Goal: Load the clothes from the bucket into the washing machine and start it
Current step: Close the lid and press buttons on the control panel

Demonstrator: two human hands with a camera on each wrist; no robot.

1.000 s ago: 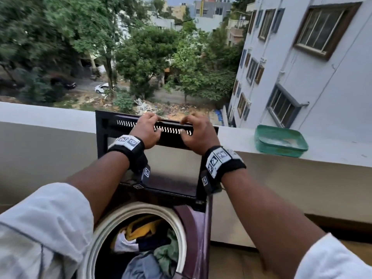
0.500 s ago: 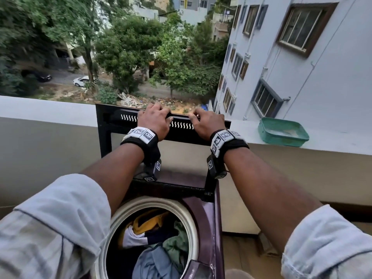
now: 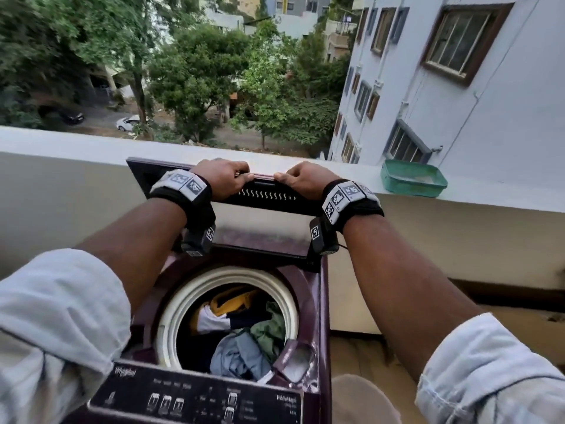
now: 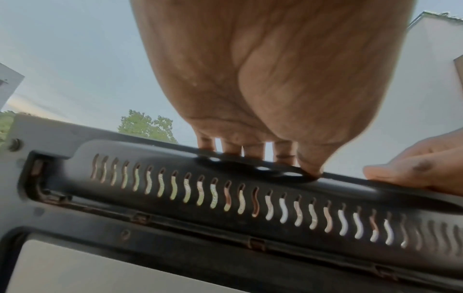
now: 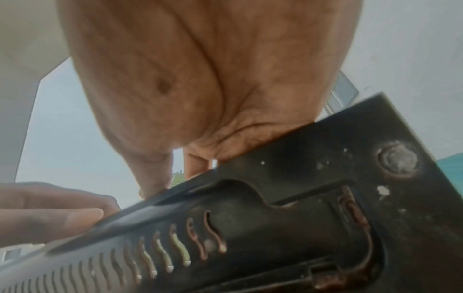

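A maroon top-loading washing machine (image 3: 324, 301) stands against the balcony wall with its dark lid (image 3: 266, 197) raised and tilted toward me. My left hand (image 3: 224, 179) and right hand (image 3: 305, 180) both grip the lid's top edge, fingers curled over it. In the left wrist view my left hand (image 4: 263, 150) has four fingers hooked behind the lid (image 4: 225, 198) and the thumb on its front. In the right wrist view my right hand (image 5: 195, 158) grips the lid (image 5: 300, 208) the same way. The drum (image 3: 183, 301) holds mixed clothes (image 3: 241, 332): yellow, white, navy, green, blue. The bucket is out of view.
The control panel (image 3: 198, 399) runs along the machine's near edge, with a detergent drawer (image 3: 295, 359) at the drum's right. A green plastic tray (image 3: 412, 179) sits on the parapet ledge (image 3: 76, 142) to the right. Beyond the ledge is a drop to the street.
Both hands have brought the lid forward and down from upright; it now leans toward me. My view has tipped down, showing the control panel.
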